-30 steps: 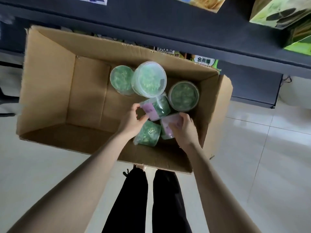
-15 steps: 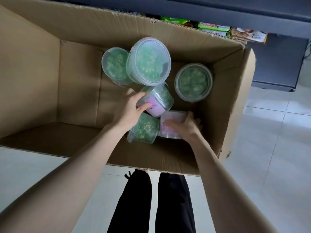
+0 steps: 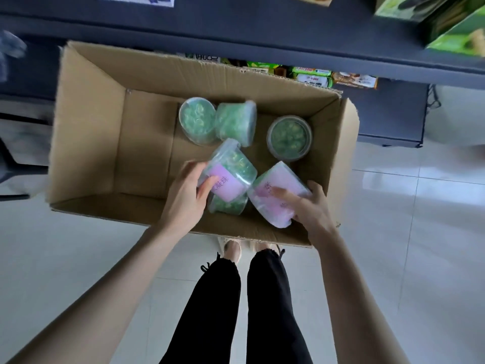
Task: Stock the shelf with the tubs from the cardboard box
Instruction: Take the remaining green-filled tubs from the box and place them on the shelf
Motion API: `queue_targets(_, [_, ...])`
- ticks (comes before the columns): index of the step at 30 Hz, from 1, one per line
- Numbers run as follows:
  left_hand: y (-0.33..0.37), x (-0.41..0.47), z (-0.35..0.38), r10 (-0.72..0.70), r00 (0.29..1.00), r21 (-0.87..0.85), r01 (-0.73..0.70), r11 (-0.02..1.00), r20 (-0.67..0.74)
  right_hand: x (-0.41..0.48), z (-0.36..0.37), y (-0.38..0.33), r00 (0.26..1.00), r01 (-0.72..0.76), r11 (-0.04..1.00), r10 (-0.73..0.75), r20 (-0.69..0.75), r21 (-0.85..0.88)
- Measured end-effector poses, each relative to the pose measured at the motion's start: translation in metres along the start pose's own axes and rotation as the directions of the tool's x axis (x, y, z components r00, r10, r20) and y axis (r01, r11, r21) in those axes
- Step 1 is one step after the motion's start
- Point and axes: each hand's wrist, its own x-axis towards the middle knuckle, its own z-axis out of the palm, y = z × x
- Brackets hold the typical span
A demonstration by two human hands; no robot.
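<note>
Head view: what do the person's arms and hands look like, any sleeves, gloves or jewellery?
The left forearm and right forearm are bare to the frame's edge; no sleeves show. The left hand and right hand wear no gloves; no ring, watch or bracelet shows. Below them are black trousers with frayed hems and light shoes.

Both bare forearms reach forward and down from the lower corners of the view, drawing closer together toward the hands. The left hand (image 3: 187,198) grips a tub (image 3: 231,172) from its left side, thumb laid across the pink label and fingers curled round behind. The right hand (image 3: 311,208) grips a second tub (image 3: 273,203) from its right side, thumb across the label, fingers round the far edge. Both wrists look nearly straight.
</note>
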Motion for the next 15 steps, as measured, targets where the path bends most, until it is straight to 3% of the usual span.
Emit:
queue_targets(3, [0.024,-0.021,-0.033,-0.081,0.996,-0.157,0.074,0.985,-0.037,-0.048,-0.011,-0.018,0.992,0.077,0.992,-0.086,0.087,0.097])
queue_targets(6, [0.059,-0.041,-0.067,-0.085,0.984,-0.240,0.045,0.970,-0.159,-0.093,-0.019,-0.029,0.973,0.136,0.973,-0.166,0.161,0.184])
queue_targets(12, [0.131,-0.100,-0.129,-0.011,0.945,-0.278,-0.085,0.957,-0.327,-0.178,-0.036,-0.041,0.955,0.269,0.936,-0.290,0.065,0.226])
queue_targets(15, [0.156,-0.141,-0.148,0.010,0.920,-0.273,-0.126,0.954,-0.391,-0.222,-0.050,-0.044,0.915,0.350,0.888,-0.392,0.094,0.299])
